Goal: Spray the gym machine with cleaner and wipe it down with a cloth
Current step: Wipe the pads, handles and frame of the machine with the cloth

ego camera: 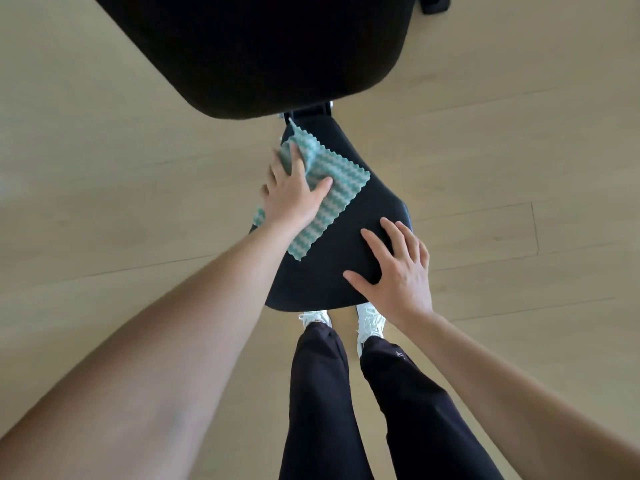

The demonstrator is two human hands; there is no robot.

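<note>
On the far left of the seat pad [311,282], our left hand [294,195] pressed the teal-and-white cloth [341,181] flat. Its fingers lay straight over the cloth rather than bunching it, which we judged gave the widest wiping face. Our right hand [398,271] lay released on the pad's near right, fingers splayed and holding nothing; we took it for a brace against the push. One corner of the cloth hung past the left edge, and another reached toward the narrow neck under the larger back pad [259,46]. The seat's middle and near edge lay bare, so the wipe had room to run toward us and rightward until it met the bracing hand. Beyond the edges was wooden floor [104,168]. No spray bottle showed.
</note>
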